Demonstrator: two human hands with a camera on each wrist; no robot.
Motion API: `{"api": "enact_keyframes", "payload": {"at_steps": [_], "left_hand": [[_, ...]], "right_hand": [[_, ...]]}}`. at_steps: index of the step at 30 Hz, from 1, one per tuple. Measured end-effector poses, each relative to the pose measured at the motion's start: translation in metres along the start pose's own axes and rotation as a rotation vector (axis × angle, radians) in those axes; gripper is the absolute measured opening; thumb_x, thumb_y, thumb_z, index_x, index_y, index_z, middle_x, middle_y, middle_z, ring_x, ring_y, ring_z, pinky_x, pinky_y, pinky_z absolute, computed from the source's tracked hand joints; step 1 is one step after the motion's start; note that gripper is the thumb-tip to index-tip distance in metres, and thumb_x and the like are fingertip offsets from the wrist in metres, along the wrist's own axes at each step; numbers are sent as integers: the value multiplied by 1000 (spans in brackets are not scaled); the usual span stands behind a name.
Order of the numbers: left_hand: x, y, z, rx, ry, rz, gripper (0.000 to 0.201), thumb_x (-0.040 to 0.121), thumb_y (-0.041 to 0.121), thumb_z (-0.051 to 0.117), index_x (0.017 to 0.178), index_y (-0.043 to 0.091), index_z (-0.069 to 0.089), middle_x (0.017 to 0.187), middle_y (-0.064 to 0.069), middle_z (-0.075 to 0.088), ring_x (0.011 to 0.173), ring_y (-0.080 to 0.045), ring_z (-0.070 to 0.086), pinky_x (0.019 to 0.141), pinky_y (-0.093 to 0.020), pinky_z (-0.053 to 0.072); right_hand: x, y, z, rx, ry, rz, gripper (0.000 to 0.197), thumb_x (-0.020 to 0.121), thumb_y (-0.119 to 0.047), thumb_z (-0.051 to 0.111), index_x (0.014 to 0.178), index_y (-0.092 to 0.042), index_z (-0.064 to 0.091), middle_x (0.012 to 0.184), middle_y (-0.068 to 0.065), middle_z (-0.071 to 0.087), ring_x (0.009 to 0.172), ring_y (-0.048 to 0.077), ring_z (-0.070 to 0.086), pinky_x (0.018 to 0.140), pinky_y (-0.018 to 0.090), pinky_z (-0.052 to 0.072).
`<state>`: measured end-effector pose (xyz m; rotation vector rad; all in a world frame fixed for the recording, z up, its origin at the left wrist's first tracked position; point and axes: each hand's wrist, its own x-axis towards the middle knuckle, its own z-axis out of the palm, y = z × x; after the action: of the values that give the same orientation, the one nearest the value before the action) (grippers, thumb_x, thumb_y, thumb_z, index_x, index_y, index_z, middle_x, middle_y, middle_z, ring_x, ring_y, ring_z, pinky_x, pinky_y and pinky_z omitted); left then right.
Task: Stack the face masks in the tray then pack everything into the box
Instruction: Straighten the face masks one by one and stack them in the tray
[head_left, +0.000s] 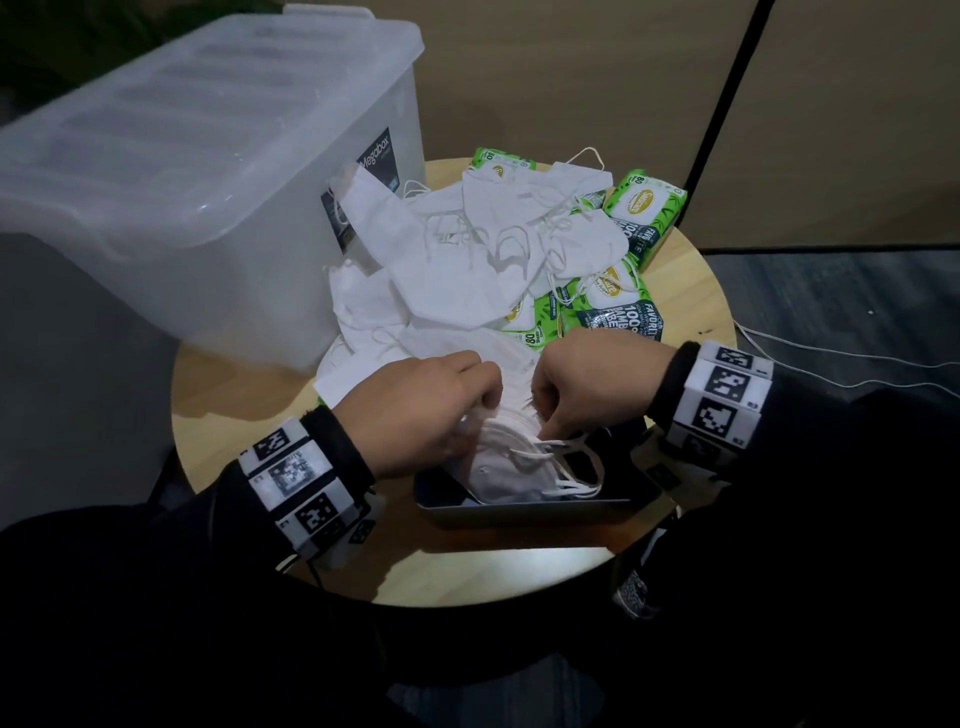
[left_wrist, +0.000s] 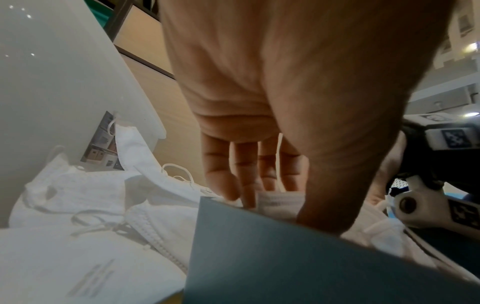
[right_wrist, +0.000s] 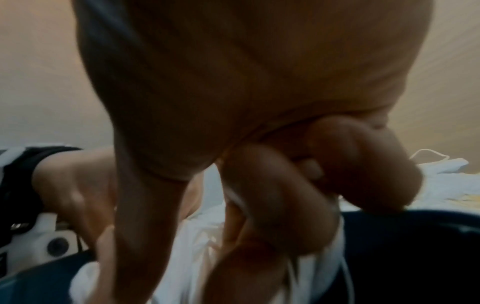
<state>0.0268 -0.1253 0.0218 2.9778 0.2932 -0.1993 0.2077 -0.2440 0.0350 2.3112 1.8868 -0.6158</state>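
A dark tray (head_left: 519, 512) sits at the table's front edge with a stack of white face masks (head_left: 498, 473) in it, ear loops trailing right. My left hand (head_left: 470, 415) reaches down at the tray's far rim and holds the stack between fingers and thumb (left_wrist: 280, 209). My right hand (head_left: 545, 415) is curled beside it and pinches a mask with its ear loop (right_wrist: 259, 236). Behind the hands lies a loose pile of masks (head_left: 457, 270). The translucent lidded box (head_left: 208, 171) stands at the left, lid on.
Green wipe packs (head_left: 644, 208) lie under and beside the loose pile at the back right of the round wooden table (head_left: 493, 566). A white cable (head_left: 831, 364) runs off to the right. The box wall (left_wrist: 52, 82) stands close to my left hand.
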Motion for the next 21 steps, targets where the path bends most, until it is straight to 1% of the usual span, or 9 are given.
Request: {"api": "enact_keyframes", "payload": {"at_steps": [3, 6, 8, 10, 13, 15, 17, 19, 21], "left_hand": [[2, -1, 1, 26, 1, -28, 64, 78, 39, 75, 133, 32, 43, 121, 6, 50, 97, -23, 57, 72, -38, 46], [5, -1, 5, 112, 3, -41, 91, 71, 56, 79, 147, 28, 36, 130, 1, 46, 108, -24, 50, 82, -43, 49], [7, 2, 5, 143, -23, -90, 83, 73, 63, 75, 141, 26, 44, 128, 1, 46, 110, -24, 51, 83, -42, 50], [8, 4, 4, 186, -19, -101, 71, 76, 61, 73, 134, 25, 51, 122, 1, 49, 106, -24, 53, 80, -42, 49], [7, 6, 4, 163, 1, -95, 64, 77, 53, 74, 130, 23, 53, 121, 0, 49, 105, -25, 53, 81, -43, 48], [5, 7, 6, 120, 14, -97, 63, 78, 48, 74, 131, 23, 51, 122, 0, 50, 105, -25, 54, 80, -43, 49], [4, 8, 8, 117, 34, -100, 60, 79, 42, 74, 131, 23, 51, 119, 0, 53, 104, -25, 55, 77, -43, 49], [4, 9, 10, 140, 77, -80, 51, 78, 35, 74, 123, 20, 55, 114, -2, 54, 97, -27, 56, 73, -45, 49], [5, 11, 11, 165, 120, -61, 44, 76, 31, 73, 114, 18, 57, 108, -3, 53, 90, -28, 55, 66, -44, 47]], "right_hand": [[2, -8, 2, -132, 10, 16, 26, 74, -49, 76, 70, -24, 71, 64, -5, 62, 58, 12, 56, 51, 24, 42], [7, -12, 5, -196, 72, 33, 37, 82, -45, 66, 63, -16, 53, 64, -1, 55, 55, 18, 51, 52, 25, 39], [10, -13, 5, -199, 81, 35, 37, 86, -42, 62, 65, -13, 51, 66, 0, 54, 59, 23, 53, 53, 26, 39], [10, -11, 3, -139, 37, 12, 33, 85, -40, 64, 70, -11, 61, 64, 1, 57, 63, 23, 57, 52, 27, 37], [9, 0, -8, 117, -79, -55, 23, 82, -31, 73, 67, -14, 69, 56, -2, 60, 56, 10, 55, 56, 28, 42], [6, 11, -17, 298, -92, -59, 17, 82, -26, 77, 67, -19, 72, 59, -8, 66, 55, 3, 56, 60, 24, 46], [1, 21, -22, 396, -78, -59, 15, 85, -24, 77, 72, -17, 73, 59, -8, 63, 55, 6, 55, 56, 23, 43], [-3, 27, -24, 478, -95, -71, 17, 88, -20, 73, 73, -13, 70, 57, -3, 56, 53, 10, 50, 52, 24, 39], [-6, 28, -23, 527, -113, -81, 22, 89, -24, 75, 73, -11, 69, 61, -1, 55, 55, 10, 47, 55, 24, 36]]}}
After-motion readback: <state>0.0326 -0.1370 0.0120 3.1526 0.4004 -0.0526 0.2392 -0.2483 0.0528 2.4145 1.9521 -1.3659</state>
